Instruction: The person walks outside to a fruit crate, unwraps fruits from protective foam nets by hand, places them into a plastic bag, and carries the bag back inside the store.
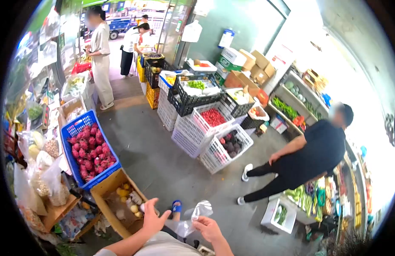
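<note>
Our left hand [152, 218] is released: fingers spread, palm bare, raised over the near side of the cardboard box [104, 210], which sits against the near end of the blue crate [102, 179]. Our right hand [209, 229] is grasping the clear bag [189, 225] between thumb and fingers. Bag is thin, crumpled, its upper part standing up past the fingertips; it hangs between our two hands, nearer to us than the blue crate and off to its right. Contents of bag, if any, we cannot tell.

Blue crate: heaped with pink-red dragon fruit [91, 150]. Box beside it: yellow and pale round produce [134, 208] toward its right side, bare cardboard at left. Left of the blue crate, filled plastic bags [56, 187] bunched together.

Right of the blue crate, across the grey floor [157, 147]: stacked crates. A white crate [212, 161] holds dark round fruit [231, 144]; just behind, small red fruit [212, 117]; further back, a black crate [182, 106] with green fruit [196, 85].

People: one in dark clothes [312, 153], far right of the blue crate; one in pale clothes [102, 64] standing beyond it; another in a white top [131, 42] bends over produce, farther off.
</note>
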